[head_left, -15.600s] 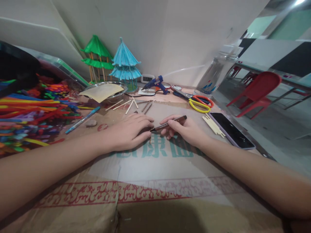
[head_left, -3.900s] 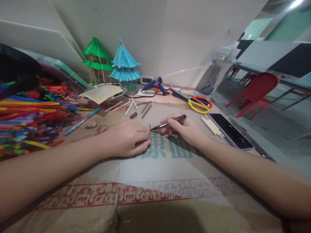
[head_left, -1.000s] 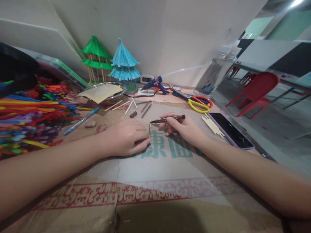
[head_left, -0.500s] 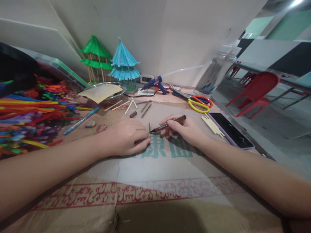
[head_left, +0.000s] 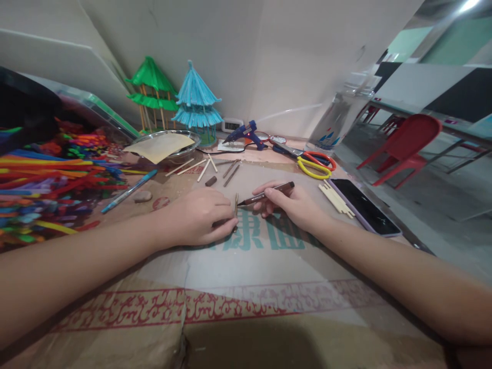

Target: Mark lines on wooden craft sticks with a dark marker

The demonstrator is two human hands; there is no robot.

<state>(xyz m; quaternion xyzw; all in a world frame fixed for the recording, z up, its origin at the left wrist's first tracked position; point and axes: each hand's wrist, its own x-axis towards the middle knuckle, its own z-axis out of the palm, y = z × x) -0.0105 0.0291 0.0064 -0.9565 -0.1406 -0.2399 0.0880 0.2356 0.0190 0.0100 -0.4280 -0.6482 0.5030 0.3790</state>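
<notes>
My left hand [head_left: 203, 218] rests on the cardboard, its fingers closed on a short thin stick [head_left: 236, 200] that stands out past the fingertips and looks partly brown. In my right hand [head_left: 292, 205] is a brown marker [head_left: 265, 195], uncapped, its tip at the stick's side. The brown marker cap [head_left: 211, 181] lies just beyond my left hand. Near it are brown-coloured sticks [head_left: 231, 175] and several pale sticks [head_left: 203, 170]. A bundle of pale sticks [head_left: 336, 199] lies to the right of my right hand, beside a phone [head_left: 365, 207].
Colourful pipe cleaners [head_left: 42, 189] are heaped at left, near a blue pen [head_left: 128, 192]. Behind stand a green pavilion model [head_left: 151, 95], a blue one [head_left: 198, 102], a metal bowl [head_left: 192, 141] and a blue glue gun [head_left: 246, 134]. Scissors [head_left: 315, 164] and a clear bottle [head_left: 330, 123] are at right.
The marker has shifted very slightly, its tip now a little higher along the stick. My left hand stays in place.
</notes>
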